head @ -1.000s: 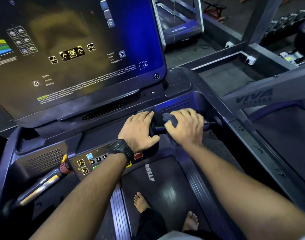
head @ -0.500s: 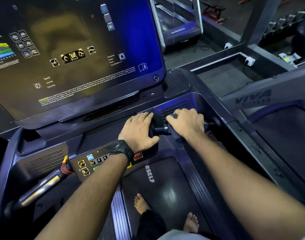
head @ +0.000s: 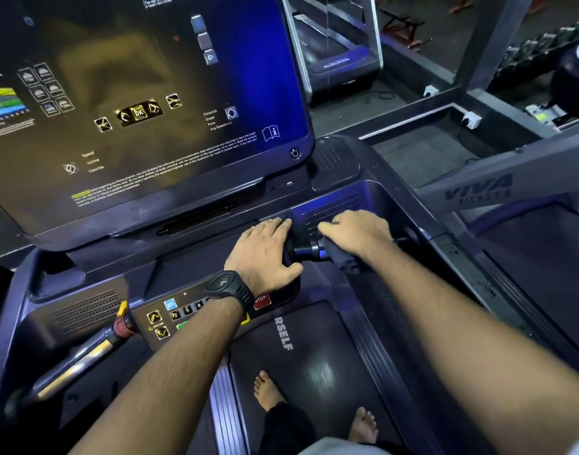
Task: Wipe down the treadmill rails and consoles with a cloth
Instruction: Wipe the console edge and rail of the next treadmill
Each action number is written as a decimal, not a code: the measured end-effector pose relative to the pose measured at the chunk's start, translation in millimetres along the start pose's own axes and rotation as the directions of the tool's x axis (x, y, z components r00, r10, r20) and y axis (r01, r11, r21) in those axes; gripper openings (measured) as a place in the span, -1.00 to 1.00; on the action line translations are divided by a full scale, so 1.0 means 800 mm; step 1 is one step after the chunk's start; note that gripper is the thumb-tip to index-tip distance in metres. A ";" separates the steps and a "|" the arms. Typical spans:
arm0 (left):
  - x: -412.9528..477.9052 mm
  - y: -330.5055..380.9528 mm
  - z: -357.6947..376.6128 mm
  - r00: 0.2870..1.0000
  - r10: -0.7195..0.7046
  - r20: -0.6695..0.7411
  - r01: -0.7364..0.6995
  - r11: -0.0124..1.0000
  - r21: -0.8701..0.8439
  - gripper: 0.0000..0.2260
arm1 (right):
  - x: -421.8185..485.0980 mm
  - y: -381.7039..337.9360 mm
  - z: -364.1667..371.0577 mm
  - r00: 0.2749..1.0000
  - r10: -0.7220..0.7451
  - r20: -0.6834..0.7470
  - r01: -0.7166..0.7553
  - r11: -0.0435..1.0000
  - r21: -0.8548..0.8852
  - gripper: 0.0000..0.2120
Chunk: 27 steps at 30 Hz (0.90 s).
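My right hand [head: 357, 234] grips a dark cloth [head: 342, 259] wrapped round the short right handlebar [head: 303, 249] of the treadmill; only a fold of cloth shows under the palm. My left hand [head: 265, 254], with a black watch on the wrist, rests flat on the console's centre housing [head: 196, 274] just left of that bar, fingers straight. The big tilted console screen [head: 150, 110] rises behind both hands. A button panel [head: 179, 315] with a red stop button [head: 261, 300] lies under my left wrist.
The left handlebar [head: 78, 359], metal with a red and yellow collar, slopes down at lower left. My bare feet [head: 268, 389] stand on the belt [head: 317, 353]. A neighbouring treadmill's arm [head: 478, 192] crosses at right. Another machine [head: 340, 60] stands beyond.
My right hand has rolled forward over the right handlebar with the cloth; the cloth that showed at the fingertips now shows under the palm. The left hand has stayed put.
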<state>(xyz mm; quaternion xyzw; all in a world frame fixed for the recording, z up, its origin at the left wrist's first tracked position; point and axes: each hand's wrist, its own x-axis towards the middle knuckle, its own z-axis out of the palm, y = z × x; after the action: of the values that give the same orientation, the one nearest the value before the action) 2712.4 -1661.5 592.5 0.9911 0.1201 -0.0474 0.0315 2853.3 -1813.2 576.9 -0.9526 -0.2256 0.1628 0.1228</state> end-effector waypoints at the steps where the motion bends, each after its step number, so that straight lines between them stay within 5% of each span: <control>1: -0.001 0.000 0.000 1.000 0.000 0.007 0.000 1.000 0.001 -0.16 | 0.010 -0.002 -0.009 0.995 0.025 0.098 -0.026 1.000 0.010 -0.43; 3: -0.003 -0.001 0.002 1.000 -0.003 0.007 0.003 1.000 0.005 -0.16 | 0.009 -0.005 -0.003 0.997 0.026 0.075 -0.026 1.000 0.000 -0.43; 7: -0.002 0.000 0.003 1.000 -0.004 -0.012 0.004 1.000 0.026 -0.15 | -0.048 0.007 0.034 0.922 -0.073 -0.379 0.053 0.997 -0.062 -0.49; 10: -0.001 0.000 0.001 1.000 0.000 -0.016 0.000 1.000 0.017 -0.16 | -0.009 0.005 0.005 0.998 -0.005 -0.070 0.004 1.000 -0.015 -0.46; 12: -0.003 -0.001 0.003 1.000 0.001 -0.012 -0.001 1.000 0.018 -0.15 | 0.016 0.000 -0.013 0.985 0.049 0.166 -0.048 0.999 -0.013 -0.39; 14: -0.004 -0.002 0.005 1.000 -0.001 -0.016 0.002 1.000 0.027 -0.13 | 0.013 -0.003 -0.003 0.996 0.043 0.084 -0.040 0.999 -0.029 -0.41; 16: -0.002 -0.001 0.005 1.000 -0.004 -0.024 0.005 0.999 0.041 -0.12 | -0.016 0.004 0.022 0.978 -0.002 -0.208 -0.007 0.999 -0.045 -0.49; 18: 0.001 0.000 0.004 0.999 -0.001 -0.035 0.002 0.999 0.047 -0.13 | -0.042 0.012 0.033 0.936 -0.059 -0.347 0.039 0.997 -0.064 -0.51; 23: -0.001 -0.001 0.005 1.000 0.003 -0.022 -0.002 0.999 0.040 -0.15 | 0.014 0.002 -0.004 0.994 0.040 0.097 -0.041 0.999 0.010 -0.43; 27: -0.001 0.000 0.004 1.000 -0.001 -0.028 0.002 0.999 0.039 -0.14 | -0.022 0.017 0.035 0.952 -0.035 -0.305 0.023 0.999 -0.042 -0.54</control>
<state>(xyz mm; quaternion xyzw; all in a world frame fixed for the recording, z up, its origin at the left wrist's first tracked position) 2711.1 -1662.0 589.6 0.9921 0.1201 -0.0360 0.0105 2833.2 -1829.0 551.2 -0.9651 -0.2209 0.0074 0.1405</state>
